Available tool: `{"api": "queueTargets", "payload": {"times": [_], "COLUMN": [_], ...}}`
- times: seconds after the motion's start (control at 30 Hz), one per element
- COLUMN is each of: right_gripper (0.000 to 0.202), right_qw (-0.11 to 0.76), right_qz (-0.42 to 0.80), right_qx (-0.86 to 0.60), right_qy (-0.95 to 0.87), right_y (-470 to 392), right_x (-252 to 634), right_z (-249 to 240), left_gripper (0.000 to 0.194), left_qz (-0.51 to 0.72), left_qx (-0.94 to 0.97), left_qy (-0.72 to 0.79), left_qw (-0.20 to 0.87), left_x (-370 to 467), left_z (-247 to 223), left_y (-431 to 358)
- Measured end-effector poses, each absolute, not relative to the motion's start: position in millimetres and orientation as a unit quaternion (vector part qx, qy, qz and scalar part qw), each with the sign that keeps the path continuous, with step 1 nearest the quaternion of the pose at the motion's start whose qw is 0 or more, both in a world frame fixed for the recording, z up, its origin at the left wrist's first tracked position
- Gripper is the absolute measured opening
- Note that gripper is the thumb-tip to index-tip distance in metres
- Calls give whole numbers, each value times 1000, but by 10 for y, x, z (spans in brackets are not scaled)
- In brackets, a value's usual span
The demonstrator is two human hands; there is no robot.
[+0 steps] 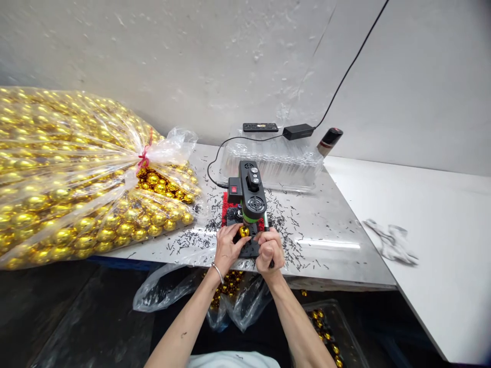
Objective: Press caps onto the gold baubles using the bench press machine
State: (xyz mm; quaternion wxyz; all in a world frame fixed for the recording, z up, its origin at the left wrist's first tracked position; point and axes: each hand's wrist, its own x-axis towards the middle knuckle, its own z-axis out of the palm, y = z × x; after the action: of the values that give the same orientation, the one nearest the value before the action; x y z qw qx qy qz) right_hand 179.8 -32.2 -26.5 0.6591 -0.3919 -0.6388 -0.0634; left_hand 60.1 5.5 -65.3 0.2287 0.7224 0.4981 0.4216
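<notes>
A small black bench drill press (252,191) with a red switch stands on the table in front of me. Under its head sits a shiny gold ball (244,231). My left hand (228,244) pinches that ball between thumb and fingers, with a bracelet at the wrist. To the right of the ball, my right hand (269,250) is wrapped round the press's lever handle (266,221). Black shavings (284,235) lie scattered around the base, which rests on a red mat (224,208). The drill tip is mostly hidden by the head.
A large tied clear bag of gold balls (76,179) fills the left. Behind the press are a clear plastic tray (272,161), a black adapter (298,132) and a dark can (330,141). White gloves (391,241) lie right. Below the edge hang an open bag (169,291) and a tray (341,317) with gold balls.
</notes>
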Motion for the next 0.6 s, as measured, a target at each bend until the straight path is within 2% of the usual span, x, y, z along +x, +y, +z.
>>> {"api": "queueTargets", "payload": {"times": [0.17, 0.23, 0.37, 0.5, 0.6], "right_gripper": [28, 28, 31, 33, 35], "right_qw": [604, 607, 646, 643, 639], "right_qz": [-98, -102, -44, 29, 50], "right_qx": [-384, -387, -430, -472, -469], "right_qy": [-691, -687, -629, -602, -608], "right_y": [-335, -353, -381, -386, -396], "right_x": [1833, 1820, 1775, 1758, 1758], "right_z": [-207, -132, 225, 672, 782], "left_gripper": [27, 27, 28, 31, 36], "left_qz": [418, 419, 430, 475, 483], "left_qx": [720, 715, 694, 669, 702], "left_qy": [500, 503, 511, 504, 461], "left_qw": [240, 246, 267, 269, 248], "left_x": [595, 606, 640, 546, 346], "left_z": [-634, -624, -598, -540, -560], "left_y": [54, 58, 84, -36, -375]}}
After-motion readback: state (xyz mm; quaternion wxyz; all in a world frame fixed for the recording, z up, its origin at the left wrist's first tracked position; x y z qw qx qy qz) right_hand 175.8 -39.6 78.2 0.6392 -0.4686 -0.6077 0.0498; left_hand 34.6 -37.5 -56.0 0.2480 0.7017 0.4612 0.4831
